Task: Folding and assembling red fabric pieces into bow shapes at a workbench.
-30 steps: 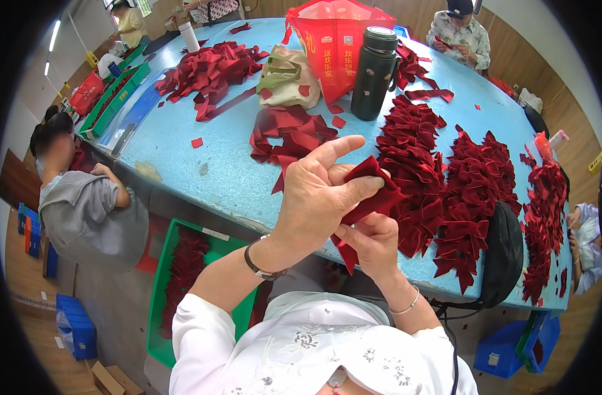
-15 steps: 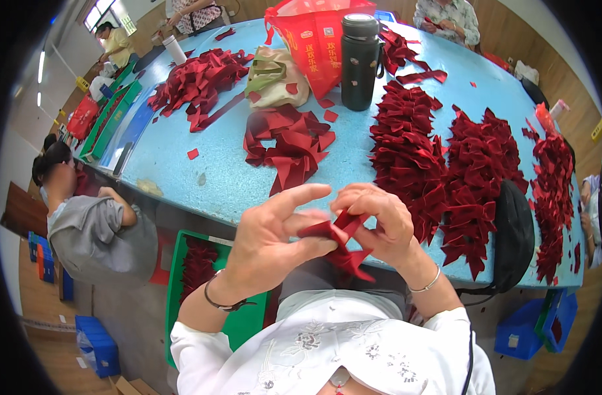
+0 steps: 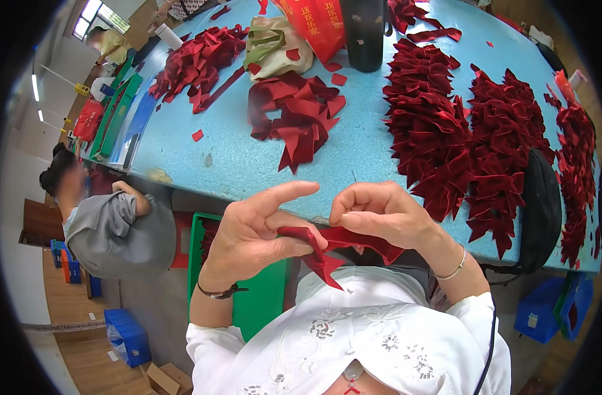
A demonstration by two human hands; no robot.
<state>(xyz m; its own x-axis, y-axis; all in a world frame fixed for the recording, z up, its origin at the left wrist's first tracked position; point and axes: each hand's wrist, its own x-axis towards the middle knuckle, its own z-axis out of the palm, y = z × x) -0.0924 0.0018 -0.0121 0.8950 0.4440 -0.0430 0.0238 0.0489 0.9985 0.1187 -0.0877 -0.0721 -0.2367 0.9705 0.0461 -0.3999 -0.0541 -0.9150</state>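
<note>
In front of my chest, my left hand (image 3: 245,234) pinches a dark red ribbon (image 3: 321,266) between thumb and curled fingers, its index finger stretched out above. The ribbon's pointed end hangs below this hand, and another stretch runs rightward beneath my right hand (image 3: 393,214). Thumb and fingertips of my right hand are pressed together just above the ribbon; anything between them is too small to make out. On the table ahead lies a loose heap of red ribbon strips (image 3: 301,125). Rows of red ribbon bows (image 3: 426,131) are packed to its right.
A dark bottle (image 3: 365,39), a red bag (image 3: 317,33) and a cloth bag (image 3: 281,52) stand on the blue table (image 3: 222,164). A black bag (image 3: 541,210) hangs at its edge. Below left is a green crate (image 3: 258,303); a person (image 3: 117,224) sits beyond it.
The right fingers have come up off the ribbon, which now stretches out to the right under them. The left hand still grips it. The whole view has tilted downward.
</note>
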